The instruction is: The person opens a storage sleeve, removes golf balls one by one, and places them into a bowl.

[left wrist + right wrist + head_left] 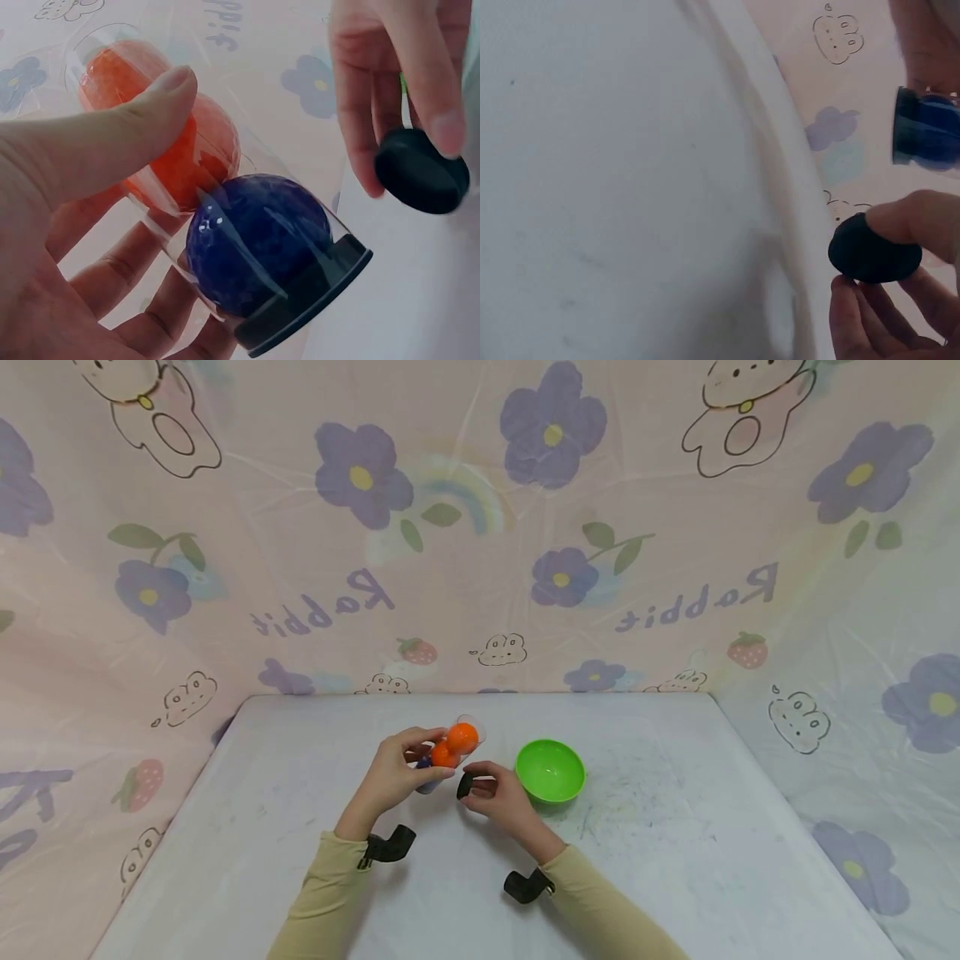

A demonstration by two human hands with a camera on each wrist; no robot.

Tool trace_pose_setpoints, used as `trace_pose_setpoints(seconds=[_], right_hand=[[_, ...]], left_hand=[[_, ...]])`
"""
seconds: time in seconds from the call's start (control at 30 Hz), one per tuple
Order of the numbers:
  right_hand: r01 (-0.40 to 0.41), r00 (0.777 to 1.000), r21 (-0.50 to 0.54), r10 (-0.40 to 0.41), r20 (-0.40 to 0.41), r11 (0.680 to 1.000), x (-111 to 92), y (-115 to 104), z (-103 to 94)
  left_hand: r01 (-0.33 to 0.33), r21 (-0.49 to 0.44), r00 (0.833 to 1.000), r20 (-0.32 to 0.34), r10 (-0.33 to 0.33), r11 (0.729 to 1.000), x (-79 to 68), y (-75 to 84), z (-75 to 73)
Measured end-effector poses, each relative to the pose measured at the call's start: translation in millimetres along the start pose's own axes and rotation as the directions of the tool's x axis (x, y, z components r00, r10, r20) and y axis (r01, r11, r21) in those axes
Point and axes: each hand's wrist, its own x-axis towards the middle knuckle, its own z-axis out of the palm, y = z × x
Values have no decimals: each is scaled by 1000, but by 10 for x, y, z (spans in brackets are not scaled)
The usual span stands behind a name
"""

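Observation:
My left hand (388,775) grips a clear plastic tube (345,229), its thumb across the side. Inside are two orange balls (462,738) and a dark blue ball (259,244), lined up along its length. A black base (311,304) closes the end beside the blue ball; the other end points up and away in the head view. A loose round black cap (421,172) is pinched between thumb and fingers of my right hand (506,800). That cap is apart from the tube, a short way to its right.
A bright green bowl (551,770) stands on the white table (660,860), just right of my right hand. Printed cloth walls (465,602) rise behind the table and on both sides. Black wrist mounts (392,843) stick out from both forearms.

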Motion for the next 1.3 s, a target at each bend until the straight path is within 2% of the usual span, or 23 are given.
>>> trace_pose_setpoints(seconds=[0.37, 0.6, 0.77, 0.93, 0.97, 1.03, 1.17, 1.2, 1.3], right_hand=[[-82, 996, -124, 85, 17, 989, 66, 63, 62], [-63, 998, -212, 68, 18, 975, 82, 78, 57], [-61, 998, -233, 67, 18, 970, 80, 84, 47], [-71, 997, -270, 76, 10, 960, 24, 96, 54], [-77, 997, -278, 82, 7, 957, 6, 90, 58], [-78, 997, -292, 82, 2, 953, -30, 55, 65], [-39, 999, -305, 40, -3, 952, -86, -33, 67], [-22, 1000, -304, 22, -1, 952, -97, -58, 63], [22, 1000, -275, -21, 5, 961, -131, -146, 38]], left_hand=[[11, -8, 1000, 6, -11, 1000, -2, 0, 14], [11, -8, 1000, 0, -11, 1000, -23, -13, 13], [4, -13, 1000, 2, -4, 1000, -24, -29, 23], [17, -18, 1000, 3, -17, 1000, -45, -47, 31], [17, -18, 1000, 6, -17, 1000, -63, 5, 29], [17, -16, 1000, 5, -17, 1000, -66, -3, 39], [23, -7, 1000, 6, -23, 1000, -55, -8, 52], [24, -5, 1000, 4, -24, 1000, -36, -65, 59], [19, -15, 1000, 3, -19, 1000, -20, -72, 56]])
